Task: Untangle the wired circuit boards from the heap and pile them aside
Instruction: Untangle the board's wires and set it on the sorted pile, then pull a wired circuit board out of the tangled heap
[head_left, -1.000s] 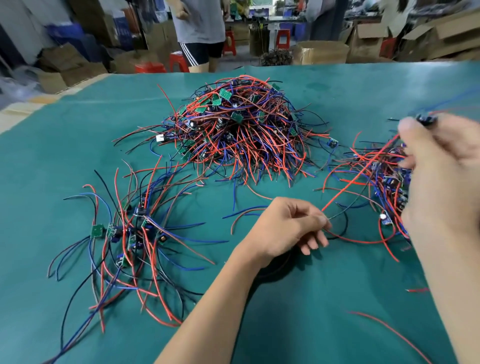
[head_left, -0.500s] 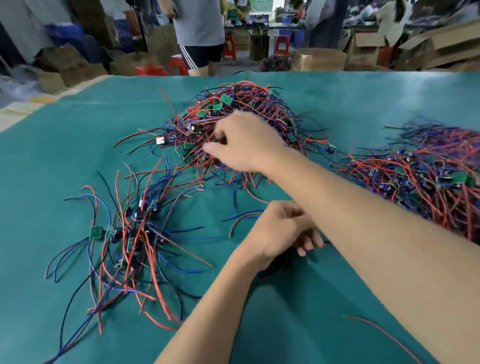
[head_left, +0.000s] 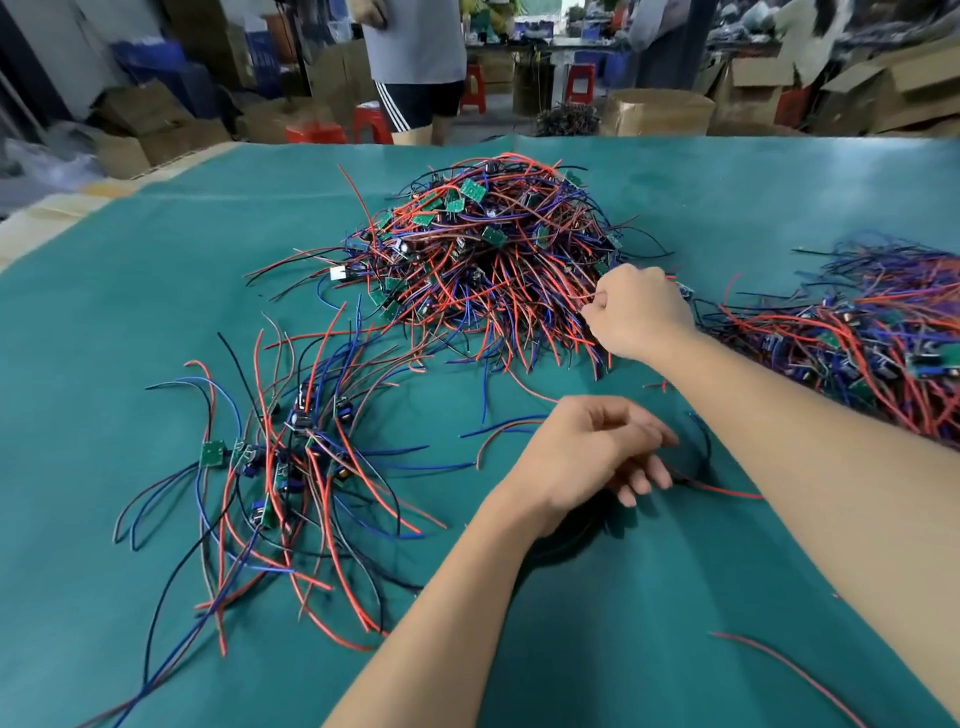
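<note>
Central heap (head_left: 493, 260): a tall tangle of red, blue and black leads with small green circuit boards, far middle of the green worktop (head_left: 130, 312). Most of the stock sits here, not yet sorted.

Right hand (head_left: 641, 312): half a second ago it lay on the crown of the heap; it is now drawn back to the heap's near right edge. Fingers (head_left: 597, 301) curled tight, pinching red leads at the fringe. Which board these leads belong to cannot be told. A second ago this hand was out over the right-hand pile. Judgement: a new extraction has begun, with the pull not yet made.

Left hand (head_left: 592, 452): near middle of the worktop, position unchanged across all three pictures. Fingers loosely curled; a red lead (head_left: 727, 491) runs out from under them to the right, so it appears to be pinning or holding that wire, though the contact itself is hidden.

Right-hand pile (head_left: 857, 338): dense mass of wired boards at the right edge, well apart from the heap.

Left spread (head_left: 280, 467): looser group of separated boards with long leads, near left; unchanged.

Stray red wire (head_left: 779, 670): alone, near right.

Background: cardboard boxes, red stools, a person standing beyond the worktop.
</note>
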